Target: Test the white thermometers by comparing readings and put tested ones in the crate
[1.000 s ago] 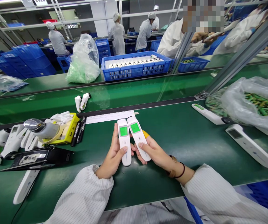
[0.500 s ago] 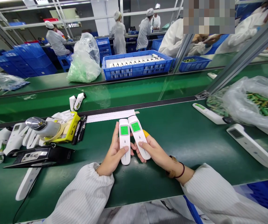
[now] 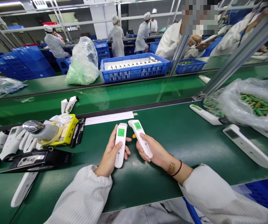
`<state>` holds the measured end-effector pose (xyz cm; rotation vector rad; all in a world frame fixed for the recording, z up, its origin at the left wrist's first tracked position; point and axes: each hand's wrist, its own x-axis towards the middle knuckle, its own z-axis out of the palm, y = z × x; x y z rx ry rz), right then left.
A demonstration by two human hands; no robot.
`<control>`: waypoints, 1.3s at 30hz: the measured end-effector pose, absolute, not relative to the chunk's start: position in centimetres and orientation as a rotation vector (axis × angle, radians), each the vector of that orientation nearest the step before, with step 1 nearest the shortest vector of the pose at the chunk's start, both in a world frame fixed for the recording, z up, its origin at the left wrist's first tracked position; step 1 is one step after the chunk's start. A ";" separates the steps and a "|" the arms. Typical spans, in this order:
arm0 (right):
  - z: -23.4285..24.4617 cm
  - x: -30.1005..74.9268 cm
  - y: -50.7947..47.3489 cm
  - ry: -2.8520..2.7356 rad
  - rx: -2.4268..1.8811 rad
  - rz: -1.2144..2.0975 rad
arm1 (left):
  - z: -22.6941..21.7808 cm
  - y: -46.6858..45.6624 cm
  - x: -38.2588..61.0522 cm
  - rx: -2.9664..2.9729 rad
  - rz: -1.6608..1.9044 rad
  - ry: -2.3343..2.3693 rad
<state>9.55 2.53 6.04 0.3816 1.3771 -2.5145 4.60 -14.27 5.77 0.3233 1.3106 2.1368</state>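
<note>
My left hand [image 3: 108, 155] grips a white handheld thermometer [image 3: 120, 144] with a lit green screen, held over the green bench. My right hand [image 3: 154, 152] grips a second white thermometer [image 3: 140, 137], also with a lit green screen, tilted a little to the left. The two devices stand slightly apart. A yellow cap shows on a finger of my right hand behind the device.
At the left lie several white thermometers [image 3: 10, 143], a yellow tape holder [image 3: 66, 132], pens and a black tray [image 3: 34, 158]. More thermometers [image 3: 247, 144] and a plastic bag of green parts [image 3: 253, 104] lie right. Two devices [image 3: 68, 104] ride the conveyor. A blue crate [image 3: 134, 70] and co-workers are behind.
Both thermometers have tipped and moved apart; before, they were side by side and touching. The two devices on the conveyor have drifted left.
</note>
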 end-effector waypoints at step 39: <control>5.1 10.6 0.2 2.113 0.100 -1.991 | 5.8 -14.3 5.2 0.324 2.314 1.577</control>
